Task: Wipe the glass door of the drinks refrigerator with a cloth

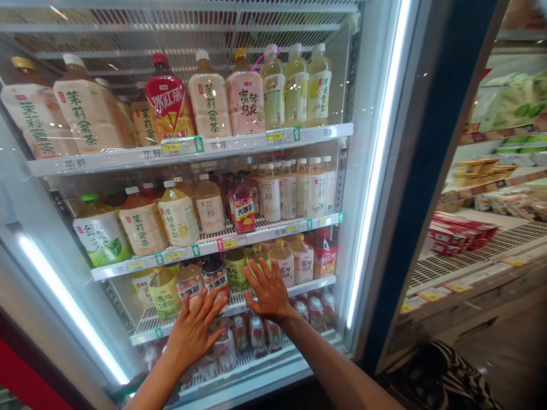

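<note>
Both of my hands reach toward a lit drinks fridge, palms down with fingers spread. My left hand [194,327] holds nothing; its fingertips overlap the dark-labelled iced tea bottles [216,276] on the third shelf. My right hand [269,290], also holding nothing, covers part of a yellow-green tea bottle [236,270] and is near the pink-labelled peach oolong bottles [283,262]. Whether either hand touches a bottle or a glass door I cannot tell. Below them, small dark bottles [257,336] stand on the lowest rack, partly hidden by my arms.
Large tea bottles [209,97] line the top shelf, including a red iced tea bottle [166,102]. The middle shelf [205,247] carries more bottles and price tags. Bright light strips [380,154] run up both sides. Right of a dark frame [431,171], another display holds red boxes [461,230].
</note>
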{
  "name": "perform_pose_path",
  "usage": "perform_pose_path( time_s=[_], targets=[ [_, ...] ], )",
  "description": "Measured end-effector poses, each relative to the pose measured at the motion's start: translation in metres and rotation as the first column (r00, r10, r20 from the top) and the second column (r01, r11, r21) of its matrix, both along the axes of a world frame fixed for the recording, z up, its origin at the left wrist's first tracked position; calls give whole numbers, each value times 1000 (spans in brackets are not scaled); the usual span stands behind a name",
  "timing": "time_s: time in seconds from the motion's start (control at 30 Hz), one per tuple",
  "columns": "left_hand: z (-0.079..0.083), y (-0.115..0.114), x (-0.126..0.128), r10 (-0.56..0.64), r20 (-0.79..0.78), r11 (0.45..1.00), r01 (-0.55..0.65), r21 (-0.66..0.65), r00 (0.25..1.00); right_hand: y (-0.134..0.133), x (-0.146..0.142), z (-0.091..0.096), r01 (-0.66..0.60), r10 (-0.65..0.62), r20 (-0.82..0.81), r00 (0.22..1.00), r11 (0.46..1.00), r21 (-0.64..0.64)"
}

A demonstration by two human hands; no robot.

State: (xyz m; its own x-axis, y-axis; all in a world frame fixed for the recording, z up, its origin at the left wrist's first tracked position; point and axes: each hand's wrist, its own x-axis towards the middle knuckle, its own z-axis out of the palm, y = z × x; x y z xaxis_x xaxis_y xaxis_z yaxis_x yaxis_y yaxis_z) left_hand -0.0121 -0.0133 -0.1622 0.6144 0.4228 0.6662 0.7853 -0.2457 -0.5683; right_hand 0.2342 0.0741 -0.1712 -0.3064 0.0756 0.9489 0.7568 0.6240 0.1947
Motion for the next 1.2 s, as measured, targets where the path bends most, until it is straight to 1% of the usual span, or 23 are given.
perform_pose_path(
  time_s=[0.03, 0.07, 0.1, 0.27, 0.3, 0.33, 0.37, 0.4, 0.53, 0.57, 0.6, 0.63, 0.67, 0.8, 0.83, 0.87, 0.9, 0.93, 0.97, 1.1, 1.13, 1.17, 1.2],
  targets=[
    [-8, -3, -4, -7, -21, 1000, 7, -14, 1000, 0, 0, 0, -1, 1, 2, 1000, 1000, -3],
    [-7, -5, -8, -11, -28, 1000, 10, -19, 1000, -1, 1, 0, -2, 2, 4, 1000, 1000, -6],
    [4, -6, -12, -8, -16, 1000, 8, -13, 1000, -1, 1, 0, -3, 3, 6, 1000, 1000, -10],
    [117, 1, -31, 63, 269, 992, -89, 87, 961, -2, 1, -1, -3, 3, 2, 1000, 1000, -16],
    [128, 3, -32, 73, 313, 989, -108, 98, 947, -1, 1, -1, -4, 4, 0, 1000, 1000, -15],
    [128, 3, -33, 77, 334, 988, -118, 101, 939, -1, 1, -1, -6, 6, -3, 1000, 1000, -14],
    [118, 2, -32, 77, 332, 988, -116, 101, 940, -1, 0, -1, -7, 7, -6, 1000, 1000, -13],
    [99, 0, -31, 71, 305, 990, -104, 94, 950, -1, 0, -1, -8, 8, -7, 1000, 1000, -13],
    [-9, -14, -28, 53, 89, 998, -52, -22, 995, -1, 0, 0, -10, 10, -4, 1000, 1000, -14],
    [-24, -17, -29, 42, 35, 999, -41, -36, 998, -1, 1, 0, -12, 12, -4, 1000, 1000, -15],
    [-29, -19, -29, 34, -4, 998, -34, -47, 999, -2, 1, 0, -15, 15, -3, 1000, 1000, -15],
    [-23, -18, -30, 28, -21, 999, -29, -43, 999, -2, 1, 1, -19, 18, -4, 1000, 1000, -15],
    [-7, -16, -29, 25, -10, 999, -26, -23, 1000, -2, 1, 1, -22, 22, -5, 1000, 1000, -14],
    [106, 3, -14, 58, 184, 991, -78, 105, 981, -3, 1, 2, -29, 29, -10, 1000, 1000, -11],
    [127, 8, -7, 66, 216, 988, -94, 125, 974, -3, 1, 2, -29, 29, -13, 1000, 1000, -9],
    [140, 12, -1, 70, 234, 985, -105, 138, 970, -3, 0, 2, -28, 28, -15, 999, 1000, -7],
    [142, 15, 6, 72, 235, 984, -107, 143, 969, -3, 0, 2, -27, 27, -18, 999, 1000, -6],
    [134, 17, 12, 70, 218, 985, -103, 140, 973, -3, 0, 2, -26, 26, -20, 999, 1000, -6],
    [117, 17, 16, 67, 183, 988, -91, 126, 981, -3, 0, 2, -24, 24, -21, 1000, 1000, -6],
    [27, 6, 18, 4, -59, 1000, -4, 10, 998, -2, 0, 2, -18, 17, -15, 1000, 1000, -5],
    [15, 3, 15, -15, -103, 1000, 13, -15, 995, -2, 0, 2, -18, 18, -12, 1000, 1000, -2],
    [13, 1, 11, -28, -131, 999, 23, -32, 991, -2, 0, 2, -20, 20, -10, 1000, 1000, 2],
    [21, 1, 8, -33, -137, 999, 28, -37, 990, -2, 0, 2, -23, 23, -9, 1000, 1000, 7]
  ],
)
